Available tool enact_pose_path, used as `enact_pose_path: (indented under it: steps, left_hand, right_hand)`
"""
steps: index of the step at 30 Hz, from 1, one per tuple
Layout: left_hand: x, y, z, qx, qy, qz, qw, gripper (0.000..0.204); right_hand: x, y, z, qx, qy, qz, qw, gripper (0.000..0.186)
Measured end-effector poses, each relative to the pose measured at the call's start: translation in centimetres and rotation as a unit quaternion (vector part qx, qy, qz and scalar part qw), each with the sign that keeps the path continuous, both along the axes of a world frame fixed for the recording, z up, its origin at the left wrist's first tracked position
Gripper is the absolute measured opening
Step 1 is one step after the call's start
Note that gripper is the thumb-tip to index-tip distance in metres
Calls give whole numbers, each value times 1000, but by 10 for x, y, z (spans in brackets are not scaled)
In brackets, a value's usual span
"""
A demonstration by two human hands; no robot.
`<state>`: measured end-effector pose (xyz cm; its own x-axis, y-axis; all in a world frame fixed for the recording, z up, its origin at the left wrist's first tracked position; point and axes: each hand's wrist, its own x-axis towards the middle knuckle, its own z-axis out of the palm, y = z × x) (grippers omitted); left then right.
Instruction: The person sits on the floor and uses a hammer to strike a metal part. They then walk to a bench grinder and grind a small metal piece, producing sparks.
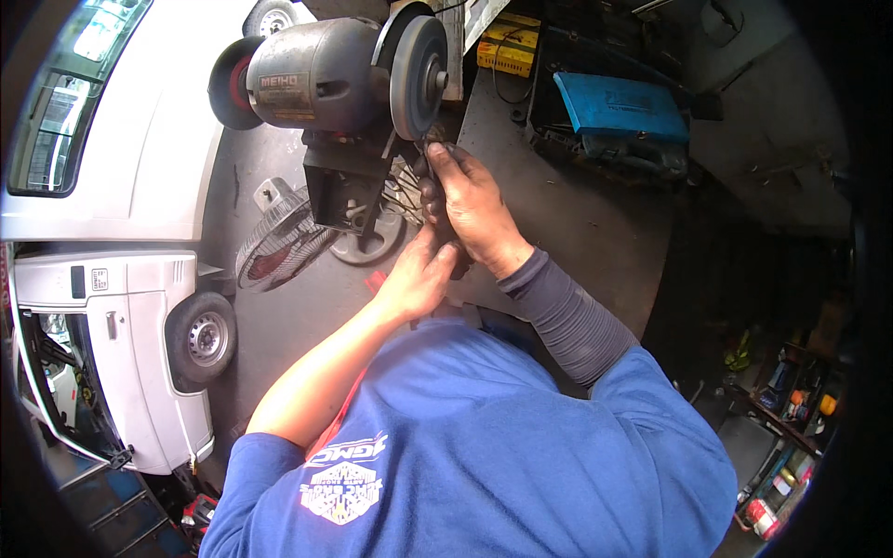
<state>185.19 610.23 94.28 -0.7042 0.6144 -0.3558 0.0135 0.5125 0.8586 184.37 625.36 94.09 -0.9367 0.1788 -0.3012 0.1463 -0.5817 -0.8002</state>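
A dark bench grinder (298, 73) stands at the top centre on a black stand (335, 181), with a grey wheel (412, 79) on its right side. My right hand (474, 205) is closed on a dark metal piece (428, 195) at the lower edge of that wheel; whether the piece touches the wheel cannot be made out. My left hand (420, 274) is closed round the lower part of the same piece, just below and left of my right hand. My fingers hide much of the piece.
A floor fan (284, 237) stands left of the stand. Two white vehicles (116, 353) fill the left side. A yellow box (507, 46) and blue case (619, 102) lie at the upper right. A tool rack (781, 418) stands at the lower right.
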Motion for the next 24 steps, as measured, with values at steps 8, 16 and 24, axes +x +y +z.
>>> enact_pose_path:
  steps: [8,16,24]
  left_hand:
    - [-3,-2,-12,-2,-17,0,1000,48]
    - [-8,2,-15,6,-14,6,1000,52]
    - [-9,2,-8,6,-31,9,999,49]
  right_hand:
    - [-1,0,4,13,-3,1,1000,30]
    - [-8,2,1,8,9,-3,1000,30]
    - [-8,3,0,-11,2,5,1000,28]
